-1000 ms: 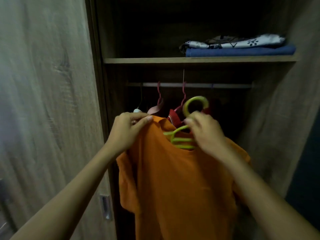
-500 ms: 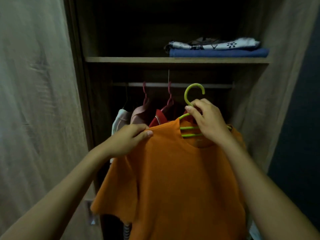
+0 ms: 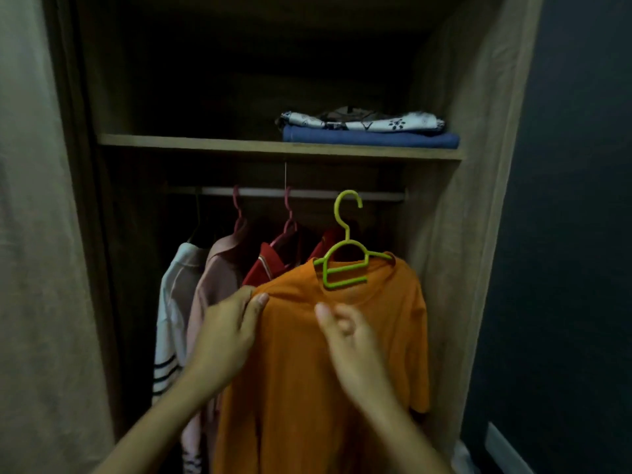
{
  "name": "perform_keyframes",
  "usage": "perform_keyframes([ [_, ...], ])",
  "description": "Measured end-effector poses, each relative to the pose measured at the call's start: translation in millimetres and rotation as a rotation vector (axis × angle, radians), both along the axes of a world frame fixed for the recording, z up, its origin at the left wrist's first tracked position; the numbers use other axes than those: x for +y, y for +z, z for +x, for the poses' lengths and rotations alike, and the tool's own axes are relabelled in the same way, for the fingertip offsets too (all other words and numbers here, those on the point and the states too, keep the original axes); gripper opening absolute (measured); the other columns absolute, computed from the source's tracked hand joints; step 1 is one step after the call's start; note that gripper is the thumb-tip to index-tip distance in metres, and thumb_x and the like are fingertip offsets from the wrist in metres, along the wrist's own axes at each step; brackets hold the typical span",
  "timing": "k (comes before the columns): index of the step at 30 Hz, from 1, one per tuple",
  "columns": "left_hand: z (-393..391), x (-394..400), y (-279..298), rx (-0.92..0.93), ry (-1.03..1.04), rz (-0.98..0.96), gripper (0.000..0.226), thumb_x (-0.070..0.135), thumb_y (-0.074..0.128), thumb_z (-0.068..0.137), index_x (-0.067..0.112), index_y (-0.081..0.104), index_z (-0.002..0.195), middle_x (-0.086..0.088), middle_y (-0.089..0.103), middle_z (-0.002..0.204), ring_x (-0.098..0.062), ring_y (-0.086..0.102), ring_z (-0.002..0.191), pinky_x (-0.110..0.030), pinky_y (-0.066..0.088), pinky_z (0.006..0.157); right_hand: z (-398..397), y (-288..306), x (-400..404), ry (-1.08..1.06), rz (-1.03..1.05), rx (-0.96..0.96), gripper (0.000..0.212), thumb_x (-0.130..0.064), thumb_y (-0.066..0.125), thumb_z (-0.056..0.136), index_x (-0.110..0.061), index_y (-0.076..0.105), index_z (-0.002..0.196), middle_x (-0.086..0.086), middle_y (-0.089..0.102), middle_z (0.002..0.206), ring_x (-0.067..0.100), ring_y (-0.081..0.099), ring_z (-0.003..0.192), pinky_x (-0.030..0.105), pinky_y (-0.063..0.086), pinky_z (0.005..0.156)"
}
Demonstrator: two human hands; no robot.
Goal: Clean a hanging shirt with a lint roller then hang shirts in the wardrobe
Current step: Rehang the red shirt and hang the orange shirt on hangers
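Two hands are up in front of an open wardrobe (image 3: 478,200), both at the orange shirt (image 3: 325,371). L hand (image 3: 227,333) pinches the shirt's shoulder seam w/ thumb on the front of the fabric and fingers curled behind it. R hand (image 3: 345,333) is blurred, sits just below the collar w/ fingers loosely bent; can't tell if it touches the cloth, and it grips nothing that shows. Orange shirt hangs on a lime-green hanger (image 3: 345,265), whose hook rises to about the level of the rail (image 3: 301,193); whether the hook is actually over the rail or just in front of it can't be made out. Shirt is at the R end of the hanging row, near the wardrobe's R side wall, its front facing the camera and slightly angled. To its L, on the same rail: a red shirt (image 3: 263,268) on a pink hanger (image 3: 289,217), partly hidden behind the orange one, then a pale pink shirt (image 3: 219,268) on another pink hanger (image 3: 237,213), then a white top w/ dark stripes (image 3: 171,319) at the far L. Another red garment edge shows just behind the green hanger. Above the rail is a wooden shelf (image 3: 205,143) carrying a folded blue cloth (image 3: 369,138) w/ a folded white patterned cloth (image 3: 376,119) stacked on top, both toward the R side. Wardrobe door (image 3: 34,234) stands at the L of the view; a dark wall (image 3: 581,200) is on the R.
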State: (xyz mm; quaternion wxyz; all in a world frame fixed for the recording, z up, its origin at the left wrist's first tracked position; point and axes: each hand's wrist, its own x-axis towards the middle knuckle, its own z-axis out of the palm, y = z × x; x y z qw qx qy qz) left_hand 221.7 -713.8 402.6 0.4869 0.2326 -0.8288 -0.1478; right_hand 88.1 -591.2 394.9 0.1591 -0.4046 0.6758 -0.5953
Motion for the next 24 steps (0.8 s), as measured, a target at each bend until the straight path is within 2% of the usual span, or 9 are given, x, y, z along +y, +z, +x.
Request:
perform_keyframes([
  [3, -21, 21, 0, 0.03, -0.111, -0.023, 0.022, 0.036, 0.044, 0.096, 0.026, 0.063, 0.091, 0.011, 0.067, 0.077, 0.0, 0.063, 0.074, -0.025, 0.047, 0.065, 5, 3, -5, 0.219, -0.001, -0.3, 0.081, -0.07, 0.048, 0.078, -0.029, 0.032, 0.146, -0.006, 0.052, 0.133, 0.01, 0.057, 0.114, 0.03, 0.05, 0.097],
  [5, -35, 34, 5, 0.009, -0.259, 0.02, 0.017, 0.03, 0.05, 0.097, 0.026, 0.066, 0.1, 0.014, 0.071, 0.087, 0.002, 0.066, 0.082, -0.026, 0.05, 0.073, -8, 11, -13, 0.225, -0.112, -0.471, 0.091, -0.07, 0.06, 0.071, -0.026, 0.034, 0.146, 0.0, 0.05, 0.14, 0.018, 0.054, 0.122, 0.04, 0.047, 0.101],
  [7, -49, 42, 9, -0.035, -0.43, 0.108, 0.019, 0.022, 0.053, 0.097, 0.025, 0.068, 0.107, 0.013, 0.072, 0.097, 0.0, 0.066, 0.093, -0.03, 0.052, 0.082, -22, 14, -21, 0.132, -0.173, -0.56, 0.075, -0.056, 0.069, 0.076, -0.021, 0.045, 0.137, 0.005, 0.057, 0.13, 0.02, 0.058, 0.116, 0.047, 0.046, 0.101],
  [10, -63, 46, 9, -0.096, -0.705, 0.417, 0.033, 0.015, 0.053, 0.089, 0.02, 0.066, 0.119, 0.004, 0.07, 0.116, -0.004, 0.061, 0.112, -0.017, 0.044, 0.095, -41, 11, -28, -0.128, -0.228, -0.449, 0.016, -0.026, 0.058, 0.084, -0.015, 0.056, 0.096, 0.006, 0.063, 0.087, 0.021, 0.063, 0.083, 0.043, 0.052, 0.083],
  [12, -70, 41, 7, -0.035, -0.766, 0.577, 0.043, 0.013, 0.048, 0.077, 0.016, 0.069, 0.115, -0.001, 0.072, 0.113, -0.007, 0.062, 0.111, -0.018, 0.044, 0.096, -59, 9, -27, -0.241, -0.185, -0.292, 0.025, -0.02, 0.047, 0.078, -0.016, 0.057, 0.1, 0.008, 0.063, 0.086, 0.024, 0.063, 0.081, 0.039, 0.05, 0.076],
  [15, -87, 13, 4, 0.085, -0.432, 0.276, 0.039, 0.012, 0.051, 0.084, 0.026, 0.069, 0.115, 0.013, 0.066, 0.12, 0.004, 0.056, 0.117, -0.012, 0.039, 0.1, -84, 15, -18, -0.325, 0.02, -0.036, 0.062, -0.007, 0.039, 0.092, -0.021, 0.024, 0.15, 0.009, 0.058, 0.127, 0.02, 0.062, 0.092, 0.029, 0.05, 0.084],
  [17, -107, -13, 10, 0.016, -0.226, 0.061, 0.044, 0.01, 0.051, 0.092, 0.022, 0.054, 0.134, 0.011, 0.046, 0.142, 0.002, 0.035, 0.135, -0.008, 0.021, 0.109, -98, 20, -18, -0.32, 0.094, 0.065, 0.065, -0.004, 0.036, 0.097, -0.024, 0.008, 0.153, 0.009, 0.058, 0.125, 0.009, 0.056, 0.071, 0.02, 0.048, 0.065],
  [20, -142, -49, 15, -0.202, -0.024, -0.052, 0.058, 0.019, 0.043, 0.099, 0.017, 0.019, 0.151, -0.003, 0.005, 0.16, -0.014, 0.001, 0.147, -0.023, -0.002, 0.116, -118, 33, -30, -0.327, 0.152, 0.198, 0.06, -0.011, 0.034, 0.101, -0.029, 0.009, 0.153, 0.005, 0.063, 0.098, 0.012, 0.059, 0.065, 0.02, 0.05, 0.053],
  [24, -177, -78, 19, -0.343, 0.17, -0.058, 0.063, 0.019, 0.041, 0.1, 0.019, 0.007, 0.153, -0.006, -0.003, 0.161, -0.027, 0.001, 0.148, -0.037, 0.004, 0.119, -147, 64, -58, -0.34, 0.273, 0.363, 0.063, -0.007, 0.036, 0.099, -0.024, 0.009, 0.153, 0.01, 0.059, 0.117, 0.01, 0.06, 0.076, 0.022, 0.047, 0.063],
])
